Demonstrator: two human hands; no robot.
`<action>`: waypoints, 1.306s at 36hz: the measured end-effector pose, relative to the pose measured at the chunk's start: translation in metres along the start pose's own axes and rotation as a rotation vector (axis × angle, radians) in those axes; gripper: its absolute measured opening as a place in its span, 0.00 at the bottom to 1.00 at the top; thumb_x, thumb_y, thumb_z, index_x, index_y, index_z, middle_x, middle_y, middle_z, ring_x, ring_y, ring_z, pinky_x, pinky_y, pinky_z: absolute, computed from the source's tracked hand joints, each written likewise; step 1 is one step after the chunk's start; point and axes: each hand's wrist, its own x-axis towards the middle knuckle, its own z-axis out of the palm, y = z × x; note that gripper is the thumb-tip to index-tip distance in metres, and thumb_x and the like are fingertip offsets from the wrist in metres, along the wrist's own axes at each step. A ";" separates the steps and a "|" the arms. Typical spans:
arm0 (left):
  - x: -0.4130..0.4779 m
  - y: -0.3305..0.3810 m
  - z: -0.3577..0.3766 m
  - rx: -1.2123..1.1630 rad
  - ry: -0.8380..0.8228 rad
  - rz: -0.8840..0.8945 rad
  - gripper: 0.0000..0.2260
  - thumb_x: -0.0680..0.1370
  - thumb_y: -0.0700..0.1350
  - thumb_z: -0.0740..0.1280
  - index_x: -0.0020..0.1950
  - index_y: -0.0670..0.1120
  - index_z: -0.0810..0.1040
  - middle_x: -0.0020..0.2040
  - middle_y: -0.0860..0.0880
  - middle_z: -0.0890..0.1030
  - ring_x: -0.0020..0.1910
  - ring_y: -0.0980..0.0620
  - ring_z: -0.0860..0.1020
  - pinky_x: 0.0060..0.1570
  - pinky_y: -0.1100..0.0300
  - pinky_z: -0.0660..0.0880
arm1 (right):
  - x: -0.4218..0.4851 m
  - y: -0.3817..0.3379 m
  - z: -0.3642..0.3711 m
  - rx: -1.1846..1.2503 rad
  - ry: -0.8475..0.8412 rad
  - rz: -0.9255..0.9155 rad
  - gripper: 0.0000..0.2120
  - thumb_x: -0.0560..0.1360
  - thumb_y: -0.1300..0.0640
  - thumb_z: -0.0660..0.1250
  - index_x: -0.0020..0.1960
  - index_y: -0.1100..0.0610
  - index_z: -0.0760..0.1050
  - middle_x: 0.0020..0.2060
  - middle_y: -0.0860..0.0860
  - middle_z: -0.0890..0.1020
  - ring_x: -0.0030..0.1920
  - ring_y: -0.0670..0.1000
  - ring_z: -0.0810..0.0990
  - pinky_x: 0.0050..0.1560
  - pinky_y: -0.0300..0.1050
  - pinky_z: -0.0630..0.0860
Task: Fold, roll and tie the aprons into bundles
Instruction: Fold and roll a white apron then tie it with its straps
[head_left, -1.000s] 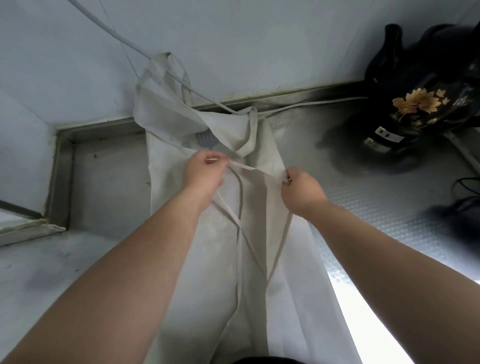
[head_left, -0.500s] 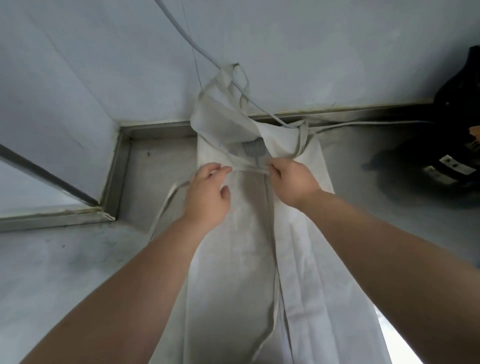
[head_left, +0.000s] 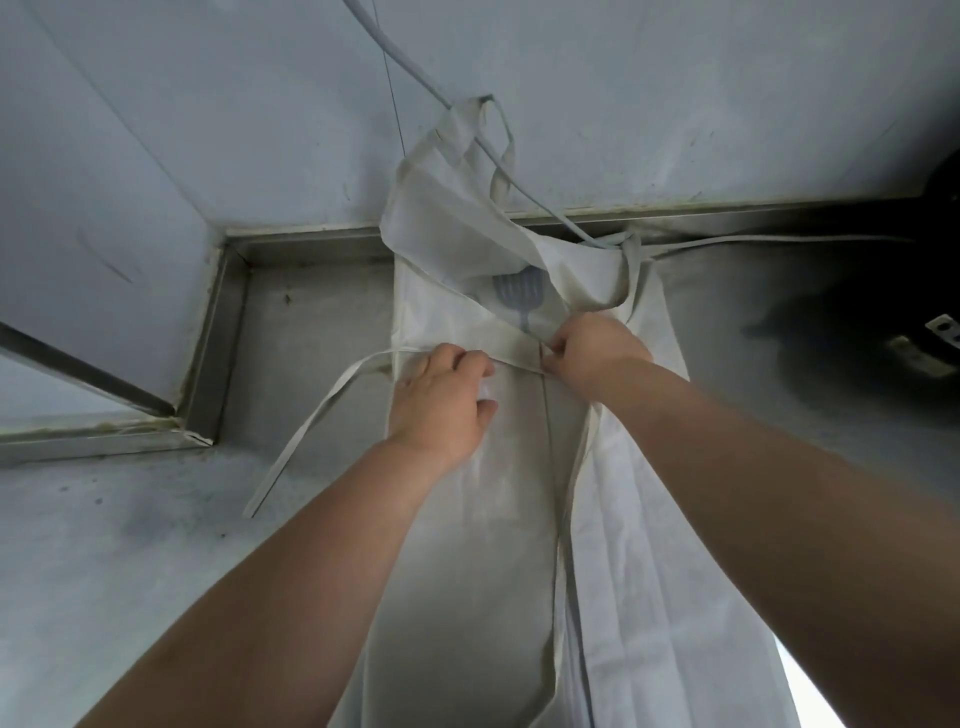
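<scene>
Presently, item one: long white cloth apron (head_left: 498, 519), centre of the frame, lying lengthwise on the grey steel table (head_left: 130, 545), already folded into a narrow strip. Its bib end, upper centre, leans up the pale wall (head_left: 208, 130), with a thin grey cable (head_left: 410, 65) crossing the neck loop.

Item two: flat white waist tie (head_left: 291, 457), laid across the strip and trailing off toward the left of the frame.

Left hand (head_left: 441, 400): palm down, fingers (head_left: 465, 358) lightly bent, pressing tie and cloth to the table.

Right hand (head_left: 592, 353): fingers curled, pinching the tie at mid-strip.

Status, as judged: lengthwise folding done and ties being arranged. Rolling and tying not yet begun; no finished bundle in view.
</scene>
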 end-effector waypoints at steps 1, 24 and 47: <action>0.001 0.000 0.001 0.004 0.003 0.000 0.17 0.77 0.50 0.65 0.65 0.52 0.71 0.64 0.51 0.69 0.65 0.47 0.65 0.65 0.58 0.62 | 0.001 -0.001 0.000 -0.048 0.015 -0.008 0.09 0.76 0.51 0.64 0.49 0.57 0.77 0.45 0.54 0.76 0.46 0.55 0.75 0.43 0.43 0.68; 0.014 0.014 -0.013 0.124 -0.104 -0.119 0.14 0.72 0.52 0.65 0.56 0.54 0.77 0.57 0.49 0.76 0.57 0.47 0.75 0.50 0.58 0.70 | -0.049 0.049 -0.104 0.492 0.338 0.162 0.10 0.72 0.64 0.64 0.51 0.62 0.79 0.47 0.59 0.81 0.49 0.58 0.79 0.46 0.45 0.74; 0.024 0.008 -0.017 -1.051 0.067 -0.700 0.10 0.76 0.51 0.68 0.39 0.47 0.76 0.37 0.51 0.76 0.38 0.51 0.74 0.43 0.59 0.71 | -0.074 0.040 -0.016 0.063 0.045 0.023 0.30 0.72 0.53 0.69 0.69 0.52 0.60 0.62 0.56 0.67 0.60 0.59 0.73 0.53 0.53 0.73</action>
